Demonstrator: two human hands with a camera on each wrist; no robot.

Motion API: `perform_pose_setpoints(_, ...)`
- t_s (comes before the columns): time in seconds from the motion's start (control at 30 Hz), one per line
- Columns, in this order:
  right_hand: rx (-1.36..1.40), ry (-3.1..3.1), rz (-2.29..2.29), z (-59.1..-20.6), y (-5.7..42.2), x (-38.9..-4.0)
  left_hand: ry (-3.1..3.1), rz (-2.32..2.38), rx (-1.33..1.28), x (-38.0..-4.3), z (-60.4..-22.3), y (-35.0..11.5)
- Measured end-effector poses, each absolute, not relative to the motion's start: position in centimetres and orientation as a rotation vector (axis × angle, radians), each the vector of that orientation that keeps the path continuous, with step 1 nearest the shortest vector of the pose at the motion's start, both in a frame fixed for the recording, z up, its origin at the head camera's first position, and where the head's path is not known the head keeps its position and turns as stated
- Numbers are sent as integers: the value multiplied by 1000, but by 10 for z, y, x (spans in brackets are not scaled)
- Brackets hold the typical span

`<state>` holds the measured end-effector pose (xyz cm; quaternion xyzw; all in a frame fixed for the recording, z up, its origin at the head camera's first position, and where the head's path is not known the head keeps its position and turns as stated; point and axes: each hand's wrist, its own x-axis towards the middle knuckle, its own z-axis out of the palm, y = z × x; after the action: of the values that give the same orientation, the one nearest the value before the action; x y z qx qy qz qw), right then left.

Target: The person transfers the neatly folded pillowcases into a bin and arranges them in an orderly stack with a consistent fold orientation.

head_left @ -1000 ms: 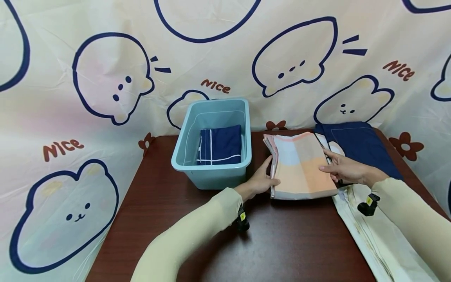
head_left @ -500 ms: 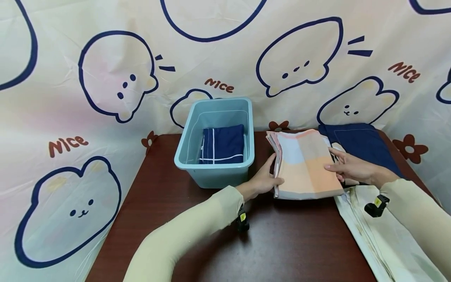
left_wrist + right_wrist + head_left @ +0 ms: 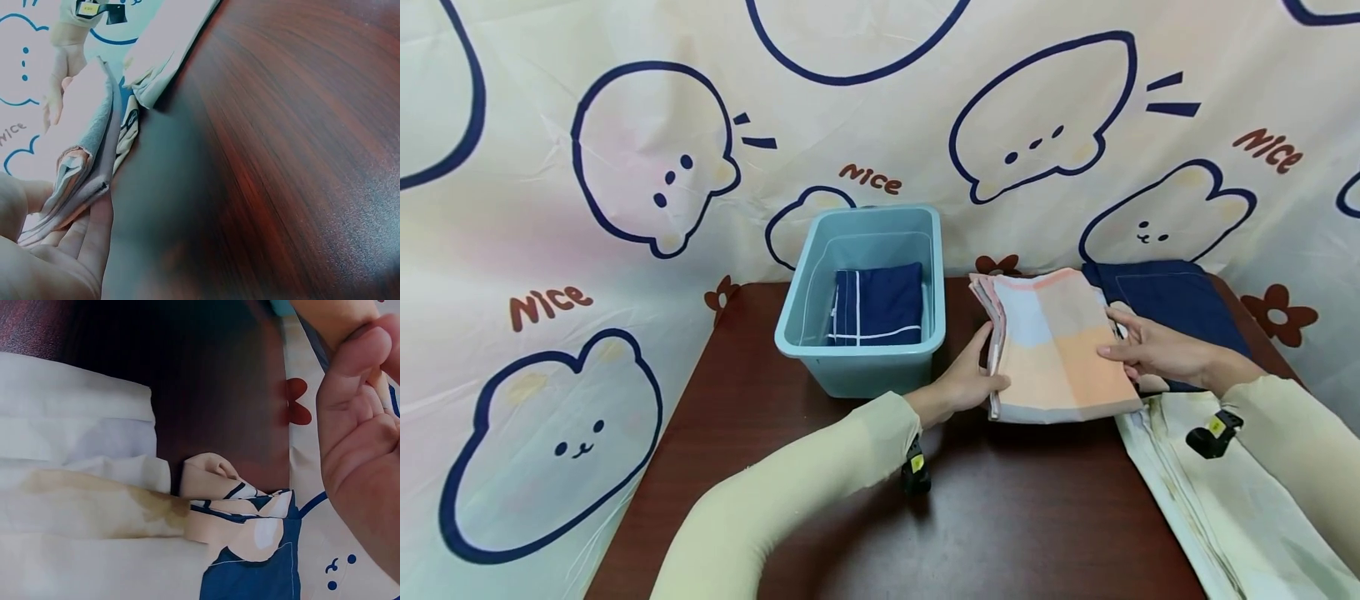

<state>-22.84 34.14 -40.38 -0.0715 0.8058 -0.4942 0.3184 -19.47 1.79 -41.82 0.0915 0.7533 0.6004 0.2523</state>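
A folded checked cloth (image 3: pixel 1060 350) in orange, beige, grey and pale blue is held between both hands in the head view. At its left folded edge my left hand (image 3: pixel 962 379) grips it, thumb on top. In the left wrist view, that hand's fingers pass beneath the stacked layers (image 3: pixel 90 156). My right hand (image 3: pixel 1165 350) pinches the cloth's right edge; its fingers under the cloth are partly hidden. In the right wrist view, my right hand (image 3: pixel 362 419) shows thumb and fingers closed together on a strip of orange cloth at the top corner.
Left of the cloth stands a light blue tub (image 3: pixel 868 358) holding a folded navy cloth (image 3: pixel 887 300) with white lines. Behind the right hand lies a navy cloth (image 3: pixel 1180 304) with a printed figure. A folded cream cloth (image 3: pixel 1232 500) lies at the table's right. A patterned curtain backs the table (image 3: pixel 820 492).
The view has shifted slightly, so everything sits a little further right. My right hand has moved a bit right and the cloth's far edge has risen slightly. Both hands keep their hold.
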Motion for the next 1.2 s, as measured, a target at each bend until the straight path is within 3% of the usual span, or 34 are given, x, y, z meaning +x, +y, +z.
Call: perform_pose_setpoints(1.2,-217,2094,-1354,-369,335,-227,2103,1631,329,-185,-385,10)
